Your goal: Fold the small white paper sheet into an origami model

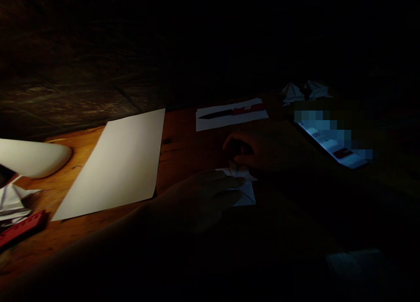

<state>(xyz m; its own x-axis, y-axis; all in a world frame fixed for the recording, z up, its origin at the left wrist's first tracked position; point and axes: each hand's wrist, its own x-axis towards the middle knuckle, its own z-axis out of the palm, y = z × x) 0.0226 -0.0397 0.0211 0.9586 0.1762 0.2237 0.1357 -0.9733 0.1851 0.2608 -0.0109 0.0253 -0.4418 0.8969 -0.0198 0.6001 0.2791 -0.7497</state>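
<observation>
In dim light, a small folded white paper (246, 196) with creased points and a raised flap lies on the wooden table. My left hand (200, 197) reaches in from the lower left and rests flat on it, fingers stretched across its left part. At the paper's far edge, my right hand (252, 151) has its fingers curled, thumb and forefinger together at the raised flap. Shadow hides the rest of the right hand and how firmly it grips.
Left of my hands lies a large white sheet (121, 162). A knife (226, 113) rests on white paper (210, 125) behind them. Folded paper shapes (292, 93) and a lit phone (341, 149) are right. A white rounded object (39, 157), folded paper (15, 201) and a red object (22, 227) sit left.
</observation>
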